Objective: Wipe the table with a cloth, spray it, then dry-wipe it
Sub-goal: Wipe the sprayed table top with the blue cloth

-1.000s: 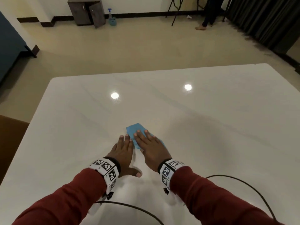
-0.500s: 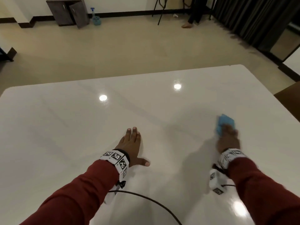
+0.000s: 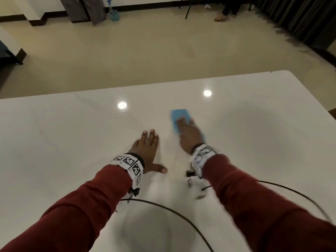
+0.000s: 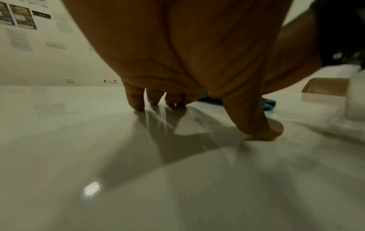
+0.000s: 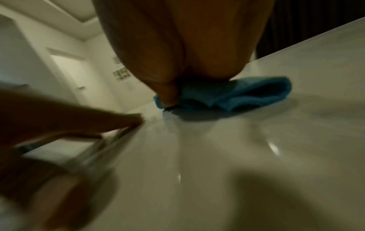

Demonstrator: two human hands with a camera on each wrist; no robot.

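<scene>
Right hand (image 3: 189, 135) has swept the blue cloth (image 3: 179, 116) back from 3 o'clock toward centre of the table (image 3: 72, 133), fingers flat on it; left hand (image 3: 145, 150) stays flat, bracing. First wipe pass likely ongoing.

A home room: glossy white table (image 3: 72, 142), tiled floor (image 3: 145, 51), dark curtains (image 3: 300, 19).

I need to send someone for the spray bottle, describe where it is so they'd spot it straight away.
Look past the far edge of the white table, across the beige floor to the back wall. Beside the dark wooden cabinet there stands the spray bottle, on the floor to the cabinet's right. It is pale blue and small, unlike the tall dark cabinet.
</scene>
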